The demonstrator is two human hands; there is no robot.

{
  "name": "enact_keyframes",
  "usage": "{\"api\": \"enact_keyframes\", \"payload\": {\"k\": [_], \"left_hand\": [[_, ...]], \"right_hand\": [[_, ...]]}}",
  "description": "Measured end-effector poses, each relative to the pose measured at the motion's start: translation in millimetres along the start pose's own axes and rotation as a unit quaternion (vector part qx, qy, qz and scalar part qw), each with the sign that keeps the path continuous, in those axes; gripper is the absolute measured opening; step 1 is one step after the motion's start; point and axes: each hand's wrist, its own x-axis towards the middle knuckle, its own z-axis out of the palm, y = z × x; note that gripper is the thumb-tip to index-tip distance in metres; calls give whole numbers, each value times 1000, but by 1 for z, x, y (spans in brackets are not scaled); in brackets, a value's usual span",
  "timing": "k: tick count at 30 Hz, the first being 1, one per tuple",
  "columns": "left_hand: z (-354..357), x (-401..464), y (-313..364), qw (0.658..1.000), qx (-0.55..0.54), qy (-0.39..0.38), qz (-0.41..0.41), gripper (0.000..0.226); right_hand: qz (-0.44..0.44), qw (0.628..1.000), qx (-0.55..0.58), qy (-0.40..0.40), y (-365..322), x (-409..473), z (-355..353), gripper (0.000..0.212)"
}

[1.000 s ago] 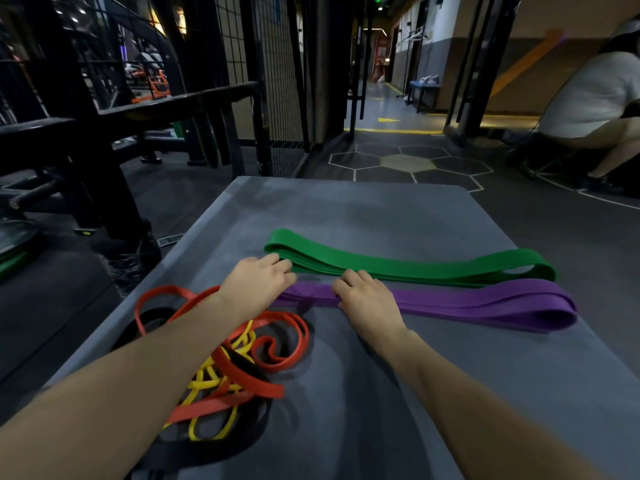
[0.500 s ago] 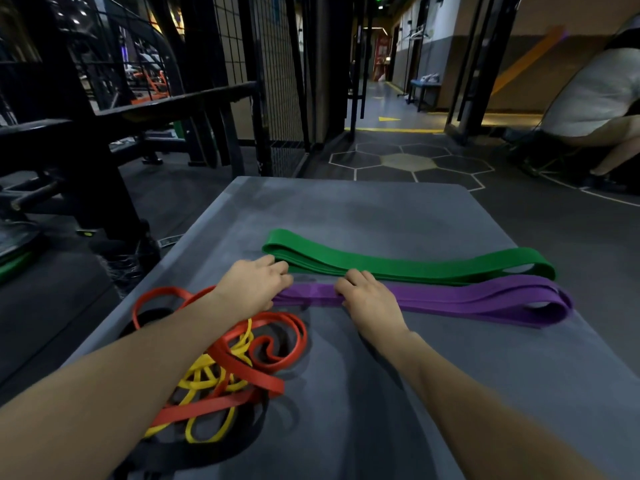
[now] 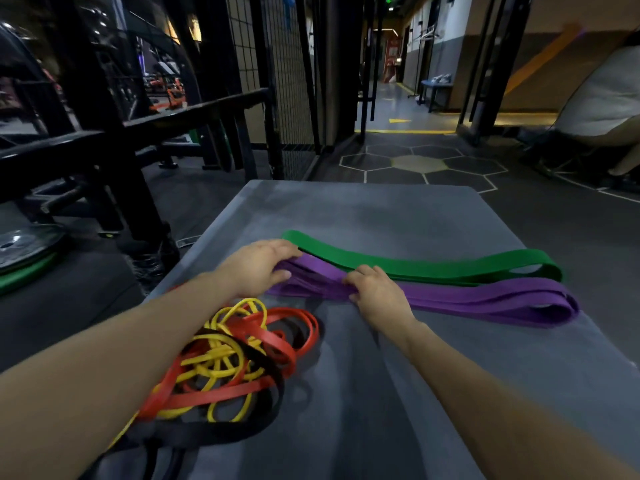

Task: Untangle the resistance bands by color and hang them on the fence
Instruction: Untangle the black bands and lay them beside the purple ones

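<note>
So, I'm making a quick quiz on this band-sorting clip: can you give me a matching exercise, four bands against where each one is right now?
Things:
1. purple band
2. green band
3. yellow band
4. black band

Places or states:
A. thin loops knotted in the pile with the red band
B. gripped by the left hand and right hand
C. wide strip along the pile's near edge
D. laid out flat, farthest away

Pairs: 1-B, 2-D, 3-A, 4-C

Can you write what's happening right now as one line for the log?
left hand: grips purple band end | right hand: pinches purple band | green band: flat on mat | tangle: unsorted
</note>
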Motion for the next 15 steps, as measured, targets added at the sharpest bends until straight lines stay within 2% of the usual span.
{"api": "enact_keyframes", "payload": {"k": [4, 9, 12, 15], "left_hand": [[-24, -32, 3, 994, -70, 64, -49, 38], [-45, -96, 14, 982, -110, 99, -121, 33], [-45, -138, 26, 967, -135, 126, -177, 32], [-37, -177, 34, 960, -140, 138, -200, 31]], "right_hand": [[21, 999, 39, 13, -16, -9, -22, 38], [27, 993, 109, 45, -54, -29, -43, 32], [14, 987, 150, 47, -89, -51, -45, 28], [-20, 983, 179, 39, -125, -72, -40, 23]]}}
